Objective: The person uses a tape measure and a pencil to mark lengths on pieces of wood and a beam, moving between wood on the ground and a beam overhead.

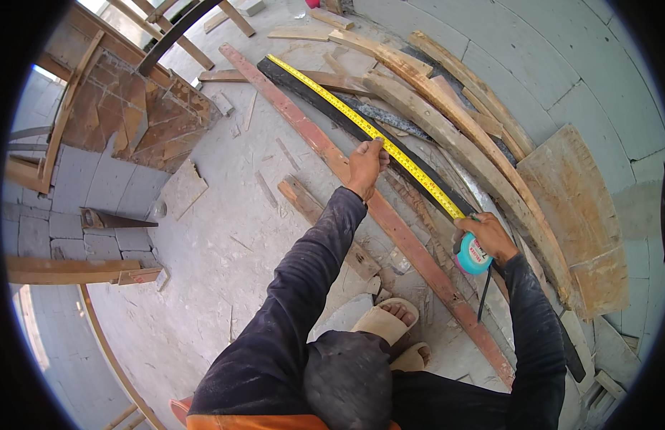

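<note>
A yellow tape measure blade (418, 171) lies extended along a long black beam (321, 105), its far end at the beam's far tip. My left hand (368, 161) pinches the blade's edge partway along, fingers curled over the beam's side. In my right hand (485, 236) is the turquoise tape measure case (473, 255), close to where the blade comes out; a dark strap hangs from it. Beside the black beam, on its left, a reddish painted wooden board (413, 252) runs roughly the same way.
Old timber beams (450, 118) lie stacked along the grey block wall (525, 64), near a plywood piece (574, 215). A short wooden offcut (327, 226) rests on the dusty concrete floor (203, 279). At left, a handsaw (115, 220) sits by the blockwork. My sandalled feet are below.
</note>
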Motion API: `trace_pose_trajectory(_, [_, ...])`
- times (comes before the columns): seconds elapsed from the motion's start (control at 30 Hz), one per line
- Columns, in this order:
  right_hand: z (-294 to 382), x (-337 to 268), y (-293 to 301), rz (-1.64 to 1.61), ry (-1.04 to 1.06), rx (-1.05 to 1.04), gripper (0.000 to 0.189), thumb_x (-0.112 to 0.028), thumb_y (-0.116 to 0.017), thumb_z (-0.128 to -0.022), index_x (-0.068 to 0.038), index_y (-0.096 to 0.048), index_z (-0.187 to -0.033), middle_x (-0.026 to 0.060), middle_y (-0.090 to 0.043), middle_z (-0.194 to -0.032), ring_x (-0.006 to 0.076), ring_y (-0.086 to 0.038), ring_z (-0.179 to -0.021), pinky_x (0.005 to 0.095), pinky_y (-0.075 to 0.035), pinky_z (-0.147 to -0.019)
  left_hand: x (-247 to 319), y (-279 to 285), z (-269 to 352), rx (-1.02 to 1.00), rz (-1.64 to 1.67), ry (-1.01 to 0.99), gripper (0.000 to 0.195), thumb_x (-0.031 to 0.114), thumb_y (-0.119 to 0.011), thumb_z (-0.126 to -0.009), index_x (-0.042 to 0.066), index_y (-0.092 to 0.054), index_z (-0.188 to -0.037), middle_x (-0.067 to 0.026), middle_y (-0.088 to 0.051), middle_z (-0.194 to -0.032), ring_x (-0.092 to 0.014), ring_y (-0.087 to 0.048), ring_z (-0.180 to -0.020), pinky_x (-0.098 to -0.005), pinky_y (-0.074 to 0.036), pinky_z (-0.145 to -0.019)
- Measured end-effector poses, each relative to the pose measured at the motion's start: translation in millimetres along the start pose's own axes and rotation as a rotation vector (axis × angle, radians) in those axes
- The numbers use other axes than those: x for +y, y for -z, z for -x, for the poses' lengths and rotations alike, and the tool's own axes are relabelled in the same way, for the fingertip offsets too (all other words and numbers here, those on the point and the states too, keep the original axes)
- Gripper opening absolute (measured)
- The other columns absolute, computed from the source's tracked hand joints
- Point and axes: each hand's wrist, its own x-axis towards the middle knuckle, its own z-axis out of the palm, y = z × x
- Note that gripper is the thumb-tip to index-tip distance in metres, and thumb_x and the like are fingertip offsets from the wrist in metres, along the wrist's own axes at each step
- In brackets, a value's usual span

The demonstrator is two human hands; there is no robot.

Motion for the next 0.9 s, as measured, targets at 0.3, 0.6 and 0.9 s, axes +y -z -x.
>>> trace_pose_trajectory(0.3, [-14.7,15.3,5.7,0.096,0.047,0.048,0.042,-0.04,-0.07,-0.094,-0.001,-0.078,-0.081,0.0066,-0.07,-0.068,0.0153,-0.065,-0.057,0.0313,-0.054,-0.065,-4.8,-0.7,-7.3,0.026,0.023,-0.025,0.026,0.033,-0.065,-0.103,0.008,-0.062,-0.096,-0.0046,-0.068,-0.081,-0.015,-0.067,-0.071,-0.0307,-0.056,-0.067])
trace_pose_trajectory(0.6, [-16.7,26.9,16.4,0.156,0.051,0.066,0.052,-0.051,-0.073,-0.09,0.001,-0.079,-0.086,0.0135,-0.066,-0.087,0.0181,-0.066,-0.065,0.0336,-0.053,-0.064,-2.8,-14.7,-3.6,-0.011,-0.02,0.008,0.025,0.032,-0.065,-0.103,0.007,-0.062,-0.101,-0.0042,-0.067,-0.088,-0.015,-0.067,-0.078,-0.03,-0.056,-0.073])
trace_pose_trajectory(0.9, [71.1,114.0,96.5,0.215,-0.298,-0.068,0.062,-0.067,-0.073,-0.082,-0.011,-0.079,-0.106,0.0184,-0.065,-0.113,0.0261,-0.068,-0.099,0.0342,-0.054,-0.083,-8.1,-23.4,52.8,0.068,-0.684,-0.7,0.07,0.034,-0.075,-0.095,-0.002,-0.047,-0.148,-0.0213,-0.048,-0.149,-0.036,-0.04,-0.141,-0.0495,-0.029,-0.118])
